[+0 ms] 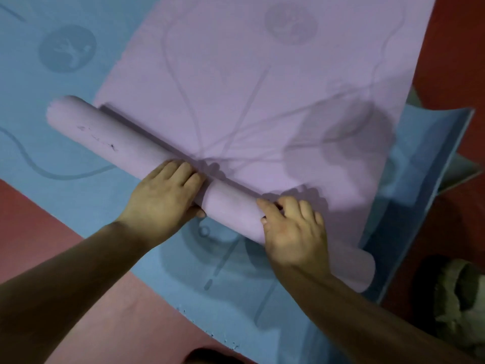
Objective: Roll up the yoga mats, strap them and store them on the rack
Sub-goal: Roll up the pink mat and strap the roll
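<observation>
I log the purple mat (236, 88) part-rolled on the blue mat (86, 195), roll axis upper left to lower right. Left hand (165, 195) and right hand (294, 232) curl over the roll, gripping it.

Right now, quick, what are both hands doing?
Left hand: grips the purple roll.
Right hand: grips the purple roll too.

Red floor (47, 232), blue mat (78, 185) flat on it
</observation>
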The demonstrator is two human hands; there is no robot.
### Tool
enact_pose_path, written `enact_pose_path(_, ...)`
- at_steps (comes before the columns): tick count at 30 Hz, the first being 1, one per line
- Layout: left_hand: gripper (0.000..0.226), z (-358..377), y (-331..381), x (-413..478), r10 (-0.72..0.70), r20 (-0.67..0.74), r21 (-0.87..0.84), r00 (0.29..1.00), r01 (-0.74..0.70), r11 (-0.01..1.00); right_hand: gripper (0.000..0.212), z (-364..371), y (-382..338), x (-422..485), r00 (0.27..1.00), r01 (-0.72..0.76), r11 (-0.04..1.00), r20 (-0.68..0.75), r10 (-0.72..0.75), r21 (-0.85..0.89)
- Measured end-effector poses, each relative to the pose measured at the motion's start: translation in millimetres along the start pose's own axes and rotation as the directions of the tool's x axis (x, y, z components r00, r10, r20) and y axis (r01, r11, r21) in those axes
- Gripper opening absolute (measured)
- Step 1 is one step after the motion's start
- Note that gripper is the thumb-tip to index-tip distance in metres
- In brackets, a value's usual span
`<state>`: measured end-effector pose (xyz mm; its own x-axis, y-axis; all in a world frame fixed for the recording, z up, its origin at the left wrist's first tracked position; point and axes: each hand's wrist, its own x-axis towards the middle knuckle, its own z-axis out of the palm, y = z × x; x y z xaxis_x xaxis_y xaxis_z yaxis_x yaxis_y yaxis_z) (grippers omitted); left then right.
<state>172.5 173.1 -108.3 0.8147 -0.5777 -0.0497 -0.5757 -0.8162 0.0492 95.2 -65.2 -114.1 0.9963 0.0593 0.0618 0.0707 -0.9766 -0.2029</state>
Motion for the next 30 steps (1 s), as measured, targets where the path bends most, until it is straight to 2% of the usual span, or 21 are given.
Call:
enact_pose_path(4, 0.058, -0.2, -2.8, 4.3, 0.041, -0.035, 0.012, 0.999, -0.041, 0.999, 0.062, -8.6, 2.9, -0.3, 0.996, 0.028, 0.999, 0.089, -0.031, 0.037)
enact_pose_path(7, 0.051, 1.1, -3.9, 9.7, 0.064, -0.09, 0.009, 0.994, -0.063, 0.998, 0.057, -12.5, 9.7, 0.1, 0.991, 0.057, 0.998, 0.121, -0.058, 0.009)
enact_pose_path(14, 0.052, 3.3, -0.9, 15.3, 0.017, -0.033, 0.011, 0.999, -0.017, 1.0, 0.052, -17.2, 12.1, 6.5, 0.994, 0.015, 1.0, 0.111, -0.017, 0.016)
enact_pose_path(17, 0.074, -0.3, -1.0, 18.9, 0.056, 0.006, 0.048, 0.998, -0.056, 0.997, 0.056, -15.9, 14.7, 13.8, 0.992, 0.029, 0.999, 0.126, -0.024, -0.04)
enact_pose_path(20, 0.096, 1.6, 1.7, 29.8, 0.023, 0.093, 0.083, 0.995, -0.031, 0.996, 0.064, -15.6, 9.2, 13.1, 0.994, 0.001, 0.997, 0.113, 0.009, -0.082)
enact_pose_path(23, 0.084, 4.3, 7.1, 36.6, 0.004, 0.045, 0.074, 0.999, -0.007, 0.997, 0.072, -9.3, 3.0, 10.8, 0.99, 0.019, 0.992, 0.141, -0.001, -0.128)
enact_pose_path(26, 0.069, 3.6, 4.9, 35.1, 0.036, -0.018, 0.072, 0.999, -0.034, 0.997, 0.068, -3.5, 9.2, 18.4, 0.991, 0.03, 0.984, 0.133, -0.006, -0.177)
enact_pose_path(30, 0.057, -4.2, 4.6, 35.5, 0.036, -0.022, 0.08, 0.999, -0.034, 0.996, 0.063, -14.9, 12.3, 24.3, 0.987, 0.044, 0.994, 0.157, -0.028, -0.104)
